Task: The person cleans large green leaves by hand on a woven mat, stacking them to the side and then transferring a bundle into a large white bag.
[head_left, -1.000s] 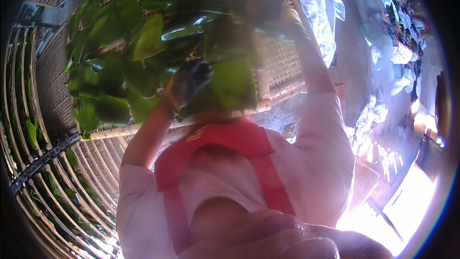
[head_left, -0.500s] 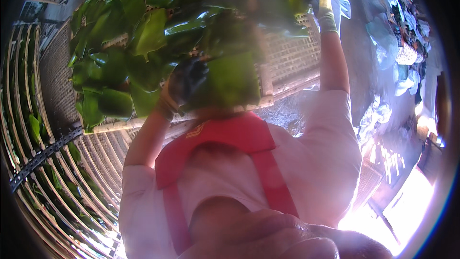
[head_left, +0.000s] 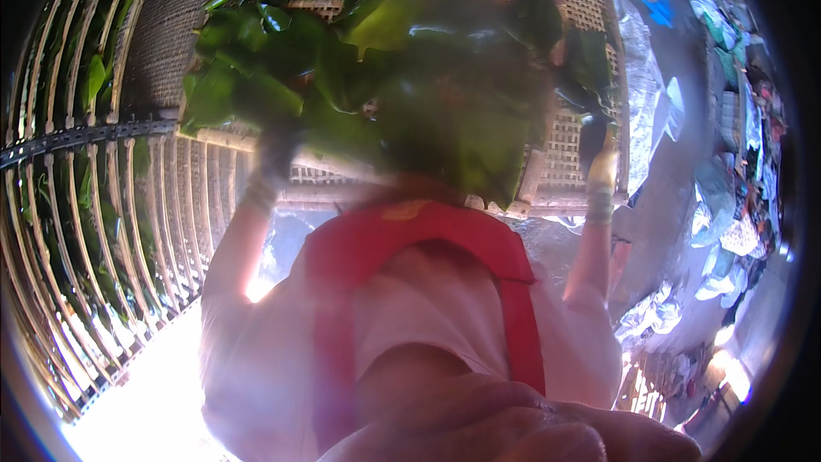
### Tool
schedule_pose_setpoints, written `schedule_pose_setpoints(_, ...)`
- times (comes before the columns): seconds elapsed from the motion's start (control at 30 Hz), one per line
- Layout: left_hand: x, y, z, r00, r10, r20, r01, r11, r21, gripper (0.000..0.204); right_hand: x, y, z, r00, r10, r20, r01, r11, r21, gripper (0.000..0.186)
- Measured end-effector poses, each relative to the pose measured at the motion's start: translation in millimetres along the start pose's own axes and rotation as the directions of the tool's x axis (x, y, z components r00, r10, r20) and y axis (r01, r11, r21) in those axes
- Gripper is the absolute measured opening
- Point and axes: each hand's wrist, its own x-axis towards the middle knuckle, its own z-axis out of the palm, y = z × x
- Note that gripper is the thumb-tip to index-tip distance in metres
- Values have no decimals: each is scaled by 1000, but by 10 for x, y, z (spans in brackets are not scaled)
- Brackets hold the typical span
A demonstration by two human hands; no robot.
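My left hand (head_left: 278,154), in a dark glove with a pale cuff, is at the near left edge of a woven bamboo tray (head_left: 564,154). Motion smears its fingers, so I cannot tell whether they hold anything. Glossy green leaf-like sheets (head_left: 256,94) overlap across most of the tray. My right hand (head_left: 599,141), gloved dark with a yellowish back, is at the tray's right side. Its fingers are closed at the lower end of a dark green sheet (head_left: 587,60) lying over the weave. A broad green sheet (head_left: 487,145) reaches the near edge in front of my chest.
Slatted bamboo racks (head_left: 103,205) with more green sheets stand to the left, crossed by a dark perforated metal bar (head_left: 85,139). Plastic bags (head_left: 654,312) and mixed piles lie on the floor (head_left: 663,231) at right. Whitish plastic sheeting (head_left: 637,85) lies beside the tray.
The view has shifted, so the tray appears farther right. My right arm has drawn back toward me from the far right side. My left hand has come to the tray's near edge.
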Motion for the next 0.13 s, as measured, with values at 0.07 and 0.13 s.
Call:
schedule_pose_setpoints(0.07,-131,-397,-140,987,-83,-137,144,836,529,27,-503,46,-77,920,387,61,-310,623,718,32)
schedule_pose_setpoints(0.13,-493,-548,-300,973,-146,-180,228,737,636,27,-677,88,168,832,467,300,-496,382,780,30)
